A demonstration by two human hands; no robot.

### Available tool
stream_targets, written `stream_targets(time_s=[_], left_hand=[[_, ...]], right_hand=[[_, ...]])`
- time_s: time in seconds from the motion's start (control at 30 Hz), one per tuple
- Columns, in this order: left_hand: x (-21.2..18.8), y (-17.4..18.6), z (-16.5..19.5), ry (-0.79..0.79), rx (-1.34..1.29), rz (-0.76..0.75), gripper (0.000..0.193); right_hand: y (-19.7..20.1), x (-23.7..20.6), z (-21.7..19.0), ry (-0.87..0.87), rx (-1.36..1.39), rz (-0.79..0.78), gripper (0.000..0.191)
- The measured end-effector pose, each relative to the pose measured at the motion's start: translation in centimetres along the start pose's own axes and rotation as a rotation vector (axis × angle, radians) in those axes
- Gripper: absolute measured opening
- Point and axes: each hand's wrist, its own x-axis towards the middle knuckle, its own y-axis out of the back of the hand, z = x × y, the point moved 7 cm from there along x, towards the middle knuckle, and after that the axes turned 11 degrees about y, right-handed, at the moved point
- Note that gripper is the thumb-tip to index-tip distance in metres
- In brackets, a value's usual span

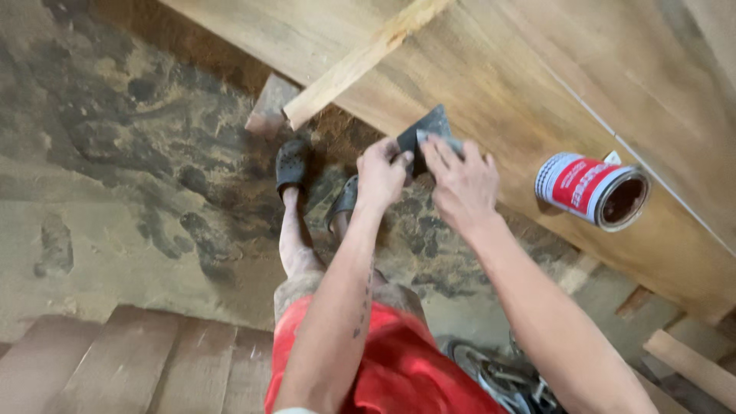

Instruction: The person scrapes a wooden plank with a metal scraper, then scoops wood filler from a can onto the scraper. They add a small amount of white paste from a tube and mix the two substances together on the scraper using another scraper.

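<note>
A: Packages or labels in view?

B: One. A round tin can (594, 190) stands on the broad wooden board (529, 92), right of centre, well to the right of the hands.

A: Shape, colours?

B: Cylindrical. A red paper label wraps the side, with a white band at the closed end and white lettering across the red. Metal rim, lid off; the inside looks dark brown.

A: Orientation?

B: Open mouth faces right and slightly near. A small pale tag or tab shows just beyond its far rim; what it is cannot be told.

A: Signs, screens?

B: None seen.
</note>
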Motion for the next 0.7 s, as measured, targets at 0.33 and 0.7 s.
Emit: stream_targets(time_s=[0.33, 0.7], left_hand=[[0.2, -0.3, -0.6, 0.163, 0.197, 0.023, 0.025], [1.6, -2.2, -2.4, 0.112, 0.38, 0.093, 0.038]], right_hand=[[-0.4, 0.1, 1.3, -0.051, 0.057, 0.02, 0.067], [-0.3, 1.5, 4.6, -0.112, 0.093, 0.028, 0.067]])
